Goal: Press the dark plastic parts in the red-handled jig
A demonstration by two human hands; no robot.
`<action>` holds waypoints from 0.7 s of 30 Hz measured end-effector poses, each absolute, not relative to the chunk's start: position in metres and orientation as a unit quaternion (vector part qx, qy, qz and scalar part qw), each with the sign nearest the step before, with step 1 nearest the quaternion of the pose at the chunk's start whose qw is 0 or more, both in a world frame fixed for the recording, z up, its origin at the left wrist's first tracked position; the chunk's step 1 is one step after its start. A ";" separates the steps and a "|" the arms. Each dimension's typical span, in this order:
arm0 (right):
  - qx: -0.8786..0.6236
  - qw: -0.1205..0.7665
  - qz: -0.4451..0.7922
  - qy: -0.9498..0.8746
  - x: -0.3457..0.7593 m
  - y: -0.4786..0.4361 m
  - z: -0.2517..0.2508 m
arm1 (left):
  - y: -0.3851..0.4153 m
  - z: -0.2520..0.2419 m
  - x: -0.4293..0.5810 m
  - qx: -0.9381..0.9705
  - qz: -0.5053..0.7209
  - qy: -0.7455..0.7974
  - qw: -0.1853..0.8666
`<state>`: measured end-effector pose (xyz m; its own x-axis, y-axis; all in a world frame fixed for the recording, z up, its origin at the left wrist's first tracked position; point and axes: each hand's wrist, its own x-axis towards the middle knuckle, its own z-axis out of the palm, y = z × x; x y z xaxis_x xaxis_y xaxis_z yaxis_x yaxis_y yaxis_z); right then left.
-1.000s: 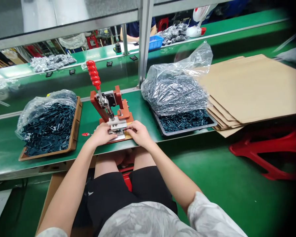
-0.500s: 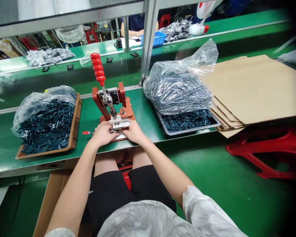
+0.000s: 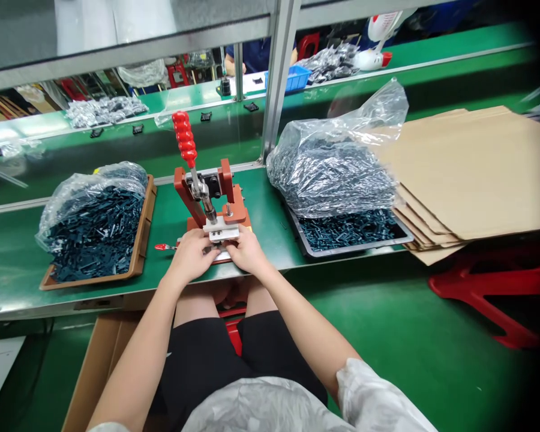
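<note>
A toggle press [image 3: 227,185] with reddish-brown brackets stands in front of me, its red grip handle [image 3: 185,138] pointing up. My left hand [image 3: 192,254] is at the left of the press's light metal head [image 3: 222,230], thumb and fingers drawn together at its base. From the other side, my right hand [image 3: 246,249] reaches in, with its fingers bent under the head. Both sets of fingertips meet around the fixture's front; whatever they pinch is too small and covered to make out. A small red-tipped lever [image 3: 163,246] sticks out beside my left hand.
At left, a brown tray [image 3: 139,255] holds dark blue-green small parts and a plastic bag. On the right, a black tray [image 3: 357,245] carries more parts beneath a filled clear bag [image 3: 335,171]. Cardboard sheets [image 3: 481,174] lie beyond it. Another person [image 3: 257,57] sits across the line.
The whole view has shifted slightly, so the bench appears lower and further right. Both hands stay at the press, with only small finger movement. The handle remains up.
</note>
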<state>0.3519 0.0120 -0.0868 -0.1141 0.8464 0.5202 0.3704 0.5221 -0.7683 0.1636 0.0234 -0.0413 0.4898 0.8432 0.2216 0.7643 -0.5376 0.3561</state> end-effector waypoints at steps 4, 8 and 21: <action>-0.432 0.504 0.242 -0.708 0.352 0.012 -0.088 | -0.004 -0.047 0.136 0.782 0.377 0.492 -0.058; -0.436 0.492 0.246 -0.712 0.351 0.013 -0.088 | 0.006 -0.050 0.108 0.587 0.565 0.579 0.008; -0.496 0.441 0.368 -0.652 0.365 0.021 -0.082 | 0.020 -0.046 0.158 0.735 0.298 0.585 0.169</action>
